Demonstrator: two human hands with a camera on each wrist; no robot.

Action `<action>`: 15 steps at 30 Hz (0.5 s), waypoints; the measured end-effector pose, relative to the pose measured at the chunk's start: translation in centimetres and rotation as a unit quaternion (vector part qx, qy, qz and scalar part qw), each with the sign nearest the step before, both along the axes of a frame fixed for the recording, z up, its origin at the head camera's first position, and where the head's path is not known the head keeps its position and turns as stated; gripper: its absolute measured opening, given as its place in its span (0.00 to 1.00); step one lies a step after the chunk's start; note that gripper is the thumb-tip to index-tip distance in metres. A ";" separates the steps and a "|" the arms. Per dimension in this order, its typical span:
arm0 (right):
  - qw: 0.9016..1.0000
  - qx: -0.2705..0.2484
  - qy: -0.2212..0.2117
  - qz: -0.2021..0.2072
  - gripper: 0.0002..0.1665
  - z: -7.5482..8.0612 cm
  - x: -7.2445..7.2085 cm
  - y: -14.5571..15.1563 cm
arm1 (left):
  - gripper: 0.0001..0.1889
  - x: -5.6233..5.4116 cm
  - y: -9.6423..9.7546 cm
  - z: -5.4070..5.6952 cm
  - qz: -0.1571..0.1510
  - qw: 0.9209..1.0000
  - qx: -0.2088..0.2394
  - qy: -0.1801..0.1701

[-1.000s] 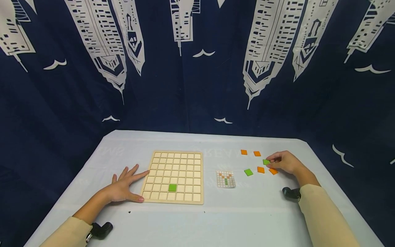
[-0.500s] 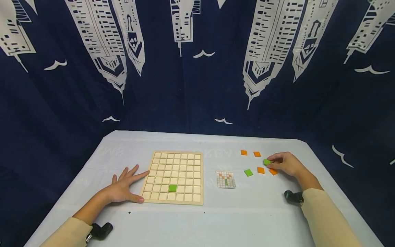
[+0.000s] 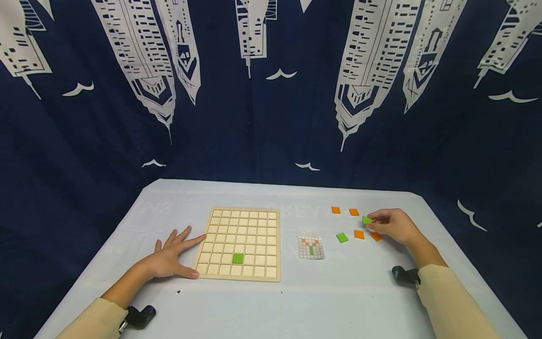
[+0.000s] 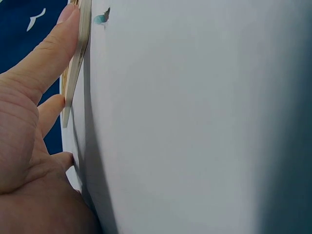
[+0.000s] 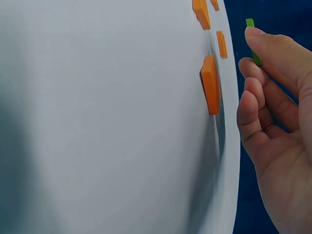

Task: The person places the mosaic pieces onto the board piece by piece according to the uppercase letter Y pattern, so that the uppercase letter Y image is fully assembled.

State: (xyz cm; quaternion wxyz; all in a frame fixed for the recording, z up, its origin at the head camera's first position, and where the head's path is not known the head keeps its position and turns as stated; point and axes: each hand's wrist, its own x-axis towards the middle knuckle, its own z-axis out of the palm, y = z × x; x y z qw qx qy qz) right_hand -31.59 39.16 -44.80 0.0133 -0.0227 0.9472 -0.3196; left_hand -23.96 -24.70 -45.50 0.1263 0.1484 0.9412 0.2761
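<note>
My right hand pinches a green square tile between thumb and fingers; the right wrist view shows this tile edge-on, raised off the table. With its fingers spread, my left hand touches the left edge of a wooden grid board, thumb at the near corner. One green tile lies in a cell in the board's lower part. In the left wrist view the thumb rests against the board's side. Below the right hand lies an orange tile.
Between board and tiles lies a small pattern card with a printed grid of orange and green squares. Another green tile and more orange tiles are scattered right of it. A dark blue curtain hangs behind the white table.
My right hand has lifted the green tile slightly off the table, holding it in a pinch. The left hand stays at the board's edge.
</note>
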 end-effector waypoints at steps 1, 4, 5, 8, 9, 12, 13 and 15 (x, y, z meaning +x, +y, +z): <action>1.000 -0.003 0.002 -0.001 0.24 0.1 0.1 -0.1 | 0.58 0.0 0.0 0.0 0.001 1.000 -0.001 0.000; 1.000 -0.011 0.006 0.001 0.25 0.2 0.6 -0.4 | 0.58 0.0 0.0 0.0 0.002 1.000 -0.001 -0.001; 1.000 -0.014 0.008 0.002 0.25 0.2 0.7 -0.5 | 0.58 0.0 0.0 0.0 0.002 1.000 -0.002 -0.001; 1.000 -0.024 0.019 0.006 0.24 0.3 1.1 -0.8 | 0.58 0.0 0.0 -0.1 0.001 1.000 -0.001 -0.001; 0.999 -0.028 0.023 0.008 0.24 0.3 1.2 -0.9 | 0.58 0.0 0.0 -0.1 0.000 1.000 -0.001 -0.001; 0.998 -0.044 0.032 0.016 0.24 0.5 1.7 -1.4 | 0.58 0.0 0.0 -0.1 0.000 1.000 0.001 -0.002; 0.998 -0.048 0.033 0.017 0.24 0.6 1.9 -1.6 | 0.58 0.0 0.0 -0.1 0.001 1.000 0.001 -0.002; 0.998 -0.055 0.035 0.020 0.24 0.7 2.3 -2.0 | 0.58 0.0 0.0 -0.1 0.002 1.000 0.000 -0.002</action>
